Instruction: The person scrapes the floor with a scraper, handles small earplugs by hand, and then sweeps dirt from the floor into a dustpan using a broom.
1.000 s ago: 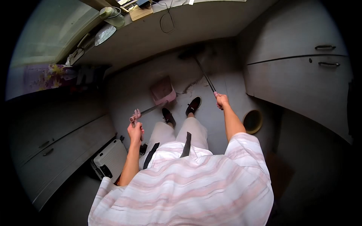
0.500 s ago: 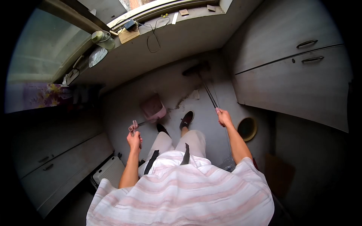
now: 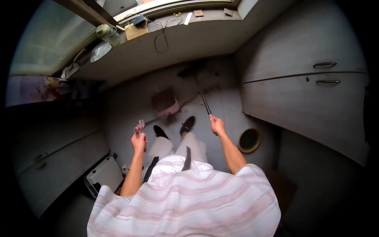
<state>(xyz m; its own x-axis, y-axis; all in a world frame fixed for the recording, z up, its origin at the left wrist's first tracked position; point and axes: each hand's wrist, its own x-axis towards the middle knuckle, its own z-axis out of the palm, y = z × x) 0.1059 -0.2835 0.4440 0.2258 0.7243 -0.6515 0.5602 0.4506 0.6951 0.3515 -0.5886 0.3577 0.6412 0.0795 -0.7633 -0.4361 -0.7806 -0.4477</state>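
Note:
My left hand (image 3: 139, 143) is closed around the handle of a pink long-handled dustpan (image 3: 171, 110). Its pan lies on the grey floor ahead of my feet, with its open mouth hard to make out in the shade. My right hand (image 3: 217, 125) grips the pole of a broom (image 3: 204, 101). The dark broom head (image 3: 189, 72) is near the wall under the window, dim and blurred. A line of dirt (image 3: 188, 103) lies on the floor between the dustpan and the broom pole.
A round yellow-rimmed container (image 3: 249, 140) stands on the floor to my right, before grey drawers (image 3: 300, 94). A white case (image 3: 105, 173) is at lower left. The windowsill holds a bottle (image 3: 108, 34), a black adapter (image 3: 139, 21) and cables.
The broom head has shifted left along the wall, and my right hand has moved left with the pole. The dustpan sits slightly further right in view. The camera view has turned a little.

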